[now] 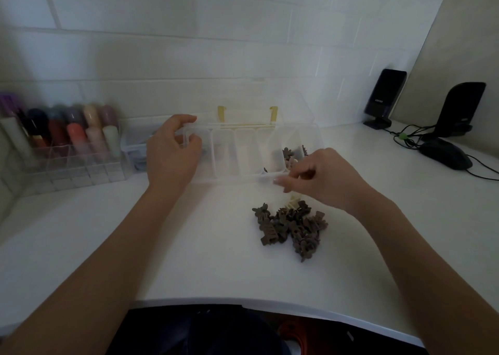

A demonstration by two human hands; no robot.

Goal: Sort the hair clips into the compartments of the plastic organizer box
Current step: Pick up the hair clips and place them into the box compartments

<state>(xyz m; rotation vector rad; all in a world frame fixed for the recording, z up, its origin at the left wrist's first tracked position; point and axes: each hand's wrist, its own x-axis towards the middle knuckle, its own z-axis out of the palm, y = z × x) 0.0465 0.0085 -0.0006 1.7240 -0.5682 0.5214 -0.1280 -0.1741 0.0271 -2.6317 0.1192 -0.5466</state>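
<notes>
The white table (189,246) carries everything. At 12 o'clock from its centre stands the clear plastic box (251,176), lid raised behind it, with a row of compartments; the one at the 3 o'clock end already holds a few brown clips (290,153), the rest look empty. At 4 o'clock from the box, near it on the table, lies the pile of hair clips (291,226), mostly brown, one or two cream

The left hand (172,152) curls round the box's 9 o'clock end wall, thumb inside, steadying it. The right hand (324,177) hovers at the front rim, fingers pinched together; whether they hold a clip cannot be told

Judged handling: clips are light, stiff, toothed and likely to snag one another. Take one by its two wings, lifting clear of the pile
</notes>
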